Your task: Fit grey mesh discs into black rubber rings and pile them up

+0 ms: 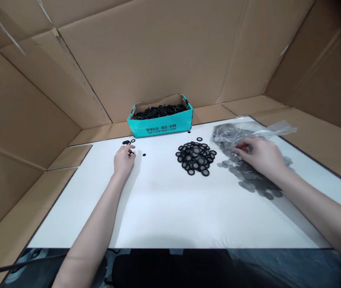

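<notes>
My left hand [124, 159] is at the left of the white table, its fingers curled round a small black ring [132, 154]. Several black rings [126, 142] lie just beyond it. My right hand [257, 154] is over the loose grey discs [258, 182] at the right, thumb and fingers pinched on small grey discs [248, 149]. Touching or close behind that hand is a clear plastic bag [230, 134] with grey discs inside. Between the hands sits a pile of black rings with grey centres [196, 158].
A turquoise box [161, 125] full of black rings stands at the back of the white table [158, 208]. Cardboard walls [164, 52] enclose the back and sides. A small black piece [144, 155] lies right of my left hand, and a cable [23, 264] crosses the lower left.
</notes>
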The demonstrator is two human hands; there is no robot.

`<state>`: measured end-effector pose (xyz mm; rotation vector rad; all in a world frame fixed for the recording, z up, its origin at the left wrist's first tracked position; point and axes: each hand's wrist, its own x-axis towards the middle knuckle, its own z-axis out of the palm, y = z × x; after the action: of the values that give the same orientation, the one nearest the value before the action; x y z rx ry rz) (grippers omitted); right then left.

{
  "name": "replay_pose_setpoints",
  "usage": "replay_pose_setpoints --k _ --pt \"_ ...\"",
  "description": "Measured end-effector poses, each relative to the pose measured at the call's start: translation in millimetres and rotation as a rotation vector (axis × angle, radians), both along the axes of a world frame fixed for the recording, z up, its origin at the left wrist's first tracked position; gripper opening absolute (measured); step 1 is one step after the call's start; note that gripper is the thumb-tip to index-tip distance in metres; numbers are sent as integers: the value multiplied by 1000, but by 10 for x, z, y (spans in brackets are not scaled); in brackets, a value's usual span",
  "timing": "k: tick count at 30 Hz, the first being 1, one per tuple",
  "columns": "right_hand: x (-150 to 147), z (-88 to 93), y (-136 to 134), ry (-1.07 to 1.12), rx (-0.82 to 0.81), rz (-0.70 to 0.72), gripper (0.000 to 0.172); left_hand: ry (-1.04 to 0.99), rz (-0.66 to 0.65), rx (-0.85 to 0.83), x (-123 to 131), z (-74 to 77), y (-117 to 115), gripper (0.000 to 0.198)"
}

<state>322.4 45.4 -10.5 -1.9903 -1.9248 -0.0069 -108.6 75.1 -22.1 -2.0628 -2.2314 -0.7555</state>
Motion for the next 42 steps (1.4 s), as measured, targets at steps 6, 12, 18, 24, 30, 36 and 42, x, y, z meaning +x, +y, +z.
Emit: replay_pose_setpoints --k 6,12,18,24,30,36,42 --pt "49 -41 1 17 13 -76 20 -19 -2 14 -5 12 -4 32" --pt "61 -43 -67 54 103 -29 19 -42 9 -3 -15 23 0 28" --pt "88 -45 -103 112 196 -24 12 -70 21 -31 -12 32 1 20" --pt "60 15 -149 244 161 -49 4 -102 18 -27 -10 35 -16 21" --pt "34 57 -158 344 194 -51 10 -162 10 -9 3 63 -29 20" --pt "-121 133 -299 367 325 8 11 -291 -46 42 112 152 -85 22" --pt "-643 284 -470 599 338 266 22 -494 -276 -18 399 232 -224 25"
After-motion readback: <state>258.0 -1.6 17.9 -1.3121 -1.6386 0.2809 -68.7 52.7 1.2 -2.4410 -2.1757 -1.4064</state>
